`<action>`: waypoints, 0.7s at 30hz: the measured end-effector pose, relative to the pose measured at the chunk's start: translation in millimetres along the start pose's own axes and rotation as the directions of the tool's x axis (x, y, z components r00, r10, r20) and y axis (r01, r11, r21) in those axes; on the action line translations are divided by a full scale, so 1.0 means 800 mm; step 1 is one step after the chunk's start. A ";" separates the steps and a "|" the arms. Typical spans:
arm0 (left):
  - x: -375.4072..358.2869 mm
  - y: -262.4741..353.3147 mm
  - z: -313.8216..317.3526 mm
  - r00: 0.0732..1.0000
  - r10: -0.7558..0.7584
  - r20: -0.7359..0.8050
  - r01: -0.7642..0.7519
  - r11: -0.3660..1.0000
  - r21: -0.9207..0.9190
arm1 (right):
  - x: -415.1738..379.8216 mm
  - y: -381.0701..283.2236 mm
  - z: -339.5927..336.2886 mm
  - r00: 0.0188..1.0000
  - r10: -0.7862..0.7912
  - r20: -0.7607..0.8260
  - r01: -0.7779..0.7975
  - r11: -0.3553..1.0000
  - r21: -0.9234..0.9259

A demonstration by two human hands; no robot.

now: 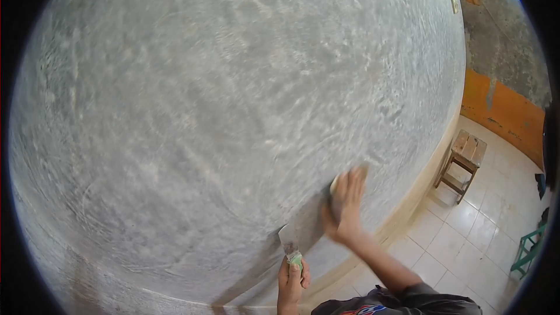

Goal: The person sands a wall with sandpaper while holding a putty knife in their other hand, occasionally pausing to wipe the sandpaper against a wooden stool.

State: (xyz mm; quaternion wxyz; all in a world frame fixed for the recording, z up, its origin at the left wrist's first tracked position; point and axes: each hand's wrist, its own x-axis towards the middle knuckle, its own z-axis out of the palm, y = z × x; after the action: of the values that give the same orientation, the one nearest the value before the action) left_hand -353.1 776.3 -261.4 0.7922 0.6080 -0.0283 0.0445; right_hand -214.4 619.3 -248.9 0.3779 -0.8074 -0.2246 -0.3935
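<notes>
My left hand (293, 280) is closed round the green handle (296, 258) of a putty knife, below the wall's middle. Its broad metal blade (288, 239) points up, close to the grey mottled wall (221, 111). To the right and higher, my right hand (345, 207) lies against the same wall, its fingers together and slightly blurred. A pale rounded edge (334, 184) shows beside the fingers; most of that piece is hidden under the hand, and I cannot tell what it is.
A small wooden stool (469, 149) stands on white floor tiles (461, 219) at the right. Beyond it are an orange-painted lower wall (501, 111) and part of a green frame (527, 251). A switch plate (454, 5) sits near the grey wall's right edge.
</notes>
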 end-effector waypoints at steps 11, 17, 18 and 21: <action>0.035 -0.033 0.081 0.998 -0.026 -0.063 0.026 1.000 -0.004 | -0.008 0.077 -0.038 0.997 0.073 0.028 -0.073 0.997 0.019; 0.059 -0.047 0.100 0.990 -0.132 0.038 0.133 0.991 -0.011 | 0.001 0.084 -0.038 0.995 0.080 -0.067 -0.077 0.996 0.052; 0.058 -0.048 0.102 0.985 -0.169 0.037 0.169 0.986 -0.007 | -0.044 0.082 -0.021 0.994 0.100 0.032 -0.103 0.990 0.096; 0.065 -0.052 0.094 0.984 -0.145 0.105 0.150 0.988 -0.037 | -0.068 0.083 -0.027 0.966 0.125 0.224 -0.143 0.988 0.066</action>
State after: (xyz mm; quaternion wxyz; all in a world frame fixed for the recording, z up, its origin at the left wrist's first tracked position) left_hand -296.2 694.6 -276.9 0.8042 0.5920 -0.0244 -0.0460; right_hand -212.3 558.2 -312.7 0.4091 -0.8431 -0.2258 -0.2660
